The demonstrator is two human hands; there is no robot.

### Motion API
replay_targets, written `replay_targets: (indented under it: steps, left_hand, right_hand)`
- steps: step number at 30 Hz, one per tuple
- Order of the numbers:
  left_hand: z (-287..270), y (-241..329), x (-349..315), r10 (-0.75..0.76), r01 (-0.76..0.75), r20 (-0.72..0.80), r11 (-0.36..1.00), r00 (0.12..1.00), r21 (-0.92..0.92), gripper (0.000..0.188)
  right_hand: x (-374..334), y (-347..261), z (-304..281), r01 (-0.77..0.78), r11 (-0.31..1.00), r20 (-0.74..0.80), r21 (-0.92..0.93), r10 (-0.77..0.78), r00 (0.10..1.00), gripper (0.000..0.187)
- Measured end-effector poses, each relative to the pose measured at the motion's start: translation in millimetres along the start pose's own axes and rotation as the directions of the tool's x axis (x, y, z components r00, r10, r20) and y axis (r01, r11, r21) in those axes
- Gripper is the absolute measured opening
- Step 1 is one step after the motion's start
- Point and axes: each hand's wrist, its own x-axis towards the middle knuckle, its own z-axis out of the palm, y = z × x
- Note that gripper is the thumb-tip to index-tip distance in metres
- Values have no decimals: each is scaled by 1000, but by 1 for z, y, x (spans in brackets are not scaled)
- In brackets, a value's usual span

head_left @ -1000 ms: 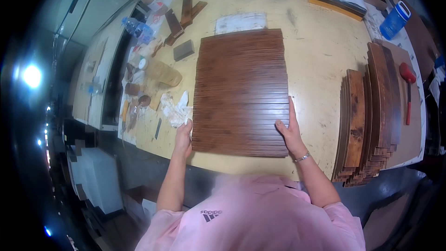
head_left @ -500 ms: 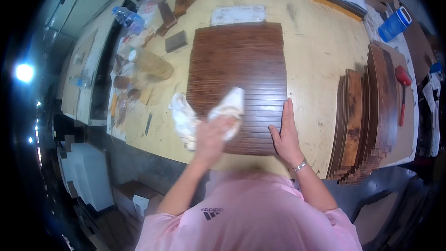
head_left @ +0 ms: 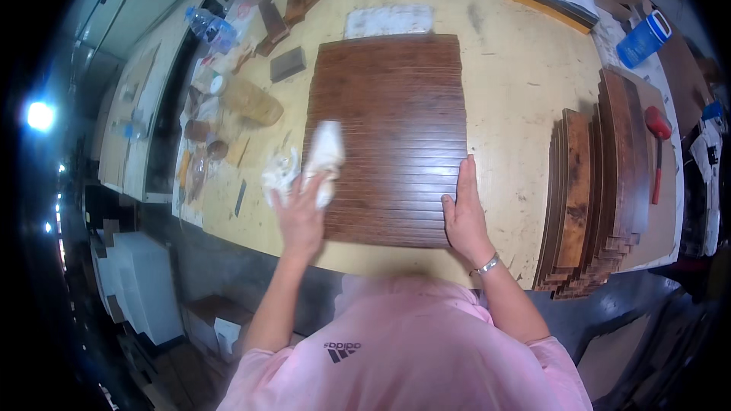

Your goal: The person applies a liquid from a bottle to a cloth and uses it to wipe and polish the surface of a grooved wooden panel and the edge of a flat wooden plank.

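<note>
A row of narrow dark brown wooden strips (head_left: 388, 106) lies side by side on the table like one panel. My left hand (head_left: 301, 222) is at the panel's near left edge, its fingers pressed on a white cloth (head_left: 327, 154) that is smeared by motion. More crumpled white cloth (head_left: 279, 173) shows just left of those fingers; whether it is the same piece I cannot tell. Along the panel's right edge, near its front corner, my right hand (head_left: 466, 217) rests with fingers straight and thumb apart, holding nothing.
Stacked brown boards (head_left: 575, 198) stand on the right, beside a red-headed mallet (head_left: 659, 123). A blue bottle (head_left: 644, 39) is farther back. To the left are a tan-filled bottle (head_left: 251, 100), a grey block (head_left: 288, 65), plastic bottles (head_left: 211, 29) and wood scraps (head_left: 295, 0). A white block (head_left: 388, 21) lies behind the panel.
My left hand has swept the cloth leftward, from the middle of the panel to its left edge. My right hand stays against the right edge.
</note>
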Motion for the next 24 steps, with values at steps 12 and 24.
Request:
replay_targets:
  steps: [12,24]
  left_hand:
    - [-2,-10,1,-220,245,110,815,969,-526,39]
    - [-11,-41,-15,-547,434,305,120,780,-893,29]
  right_hand:
    - [-2,0,-3,-66,994,47,89,62,997,75]
    - [-17,-14,-2,-35,999,29,-12,36,999,83]
